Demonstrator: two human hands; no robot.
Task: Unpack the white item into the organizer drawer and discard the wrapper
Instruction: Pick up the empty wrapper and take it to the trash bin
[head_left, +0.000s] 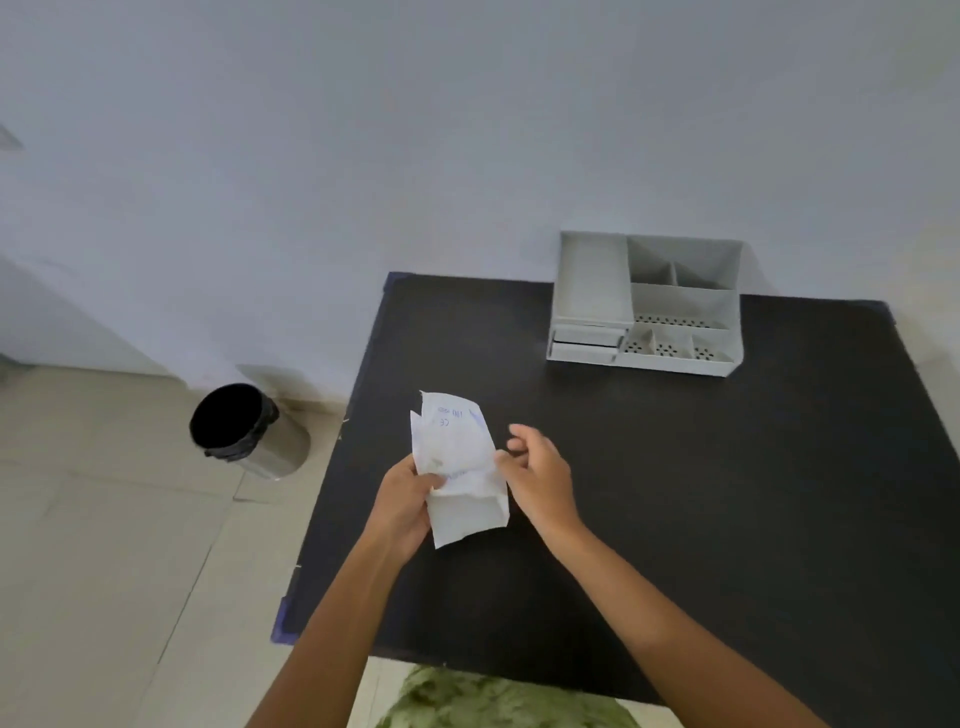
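Wrapper (460, 467), white paper with faint blue print near its top edge, is held up over the near-left part of the black table (675, 493), tilted with its top leaning away from the person; whether the white item is inside it or is the folded lower part cannot be told from this view. Going from the left, taking the table as landmark: a cylindrical bin (249, 431) lined with a black bag stands on the tiled floor (104, 545), well off the table's left edge and close to the wall (415, 130); next comes the left hand (402, 501), over the table's left side, its thumb and fingers pinched on the wrapper's left edge about halfway down (so this hand is closed on the paper); the wrapper itself rises between the two hands; the right hand (537, 475) is just to the right of it, over the table's middle, fingers loosely curled and half parted, its fingertips touching or almost touching the wrapper's right edge; whether it truly grips the paper cannot be told. Farther right, at the table's far edge against the wall, sits the white organizer (592, 275) with several open compartments; two shallow drawers (584, 343) are stacked at its lower left, both looking closed or nearly so.
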